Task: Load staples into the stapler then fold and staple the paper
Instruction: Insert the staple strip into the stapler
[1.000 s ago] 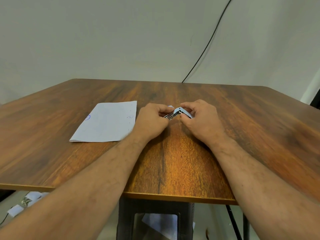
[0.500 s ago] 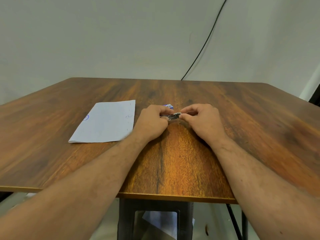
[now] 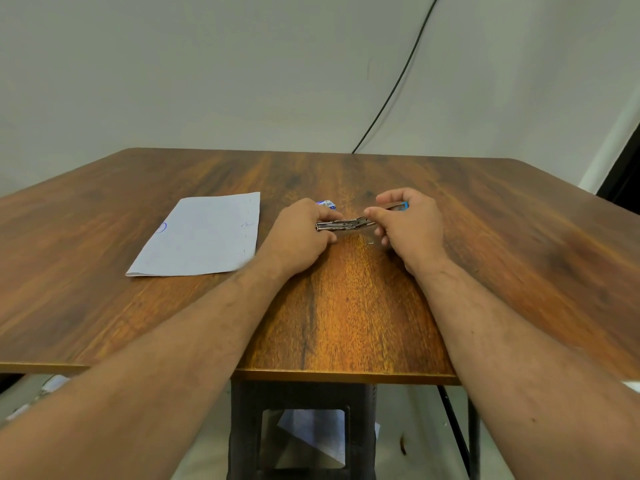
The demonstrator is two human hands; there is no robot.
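Both hands, left hand (image 3: pixel 300 233) and right hand (image 3: pixel 408 223), are gripping the stapler (image 3: pixel 341 225) mid-table, so loading's looking unfinished. Paper (image 3: pixel 201 235) is lying flat beside it, not folded or stapled yet.

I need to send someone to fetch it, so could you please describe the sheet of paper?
On the wooden table, look to the left of the left hand. The paper lies flat there, untouched: pale and rectangular, with a small blue mark near its left edge.
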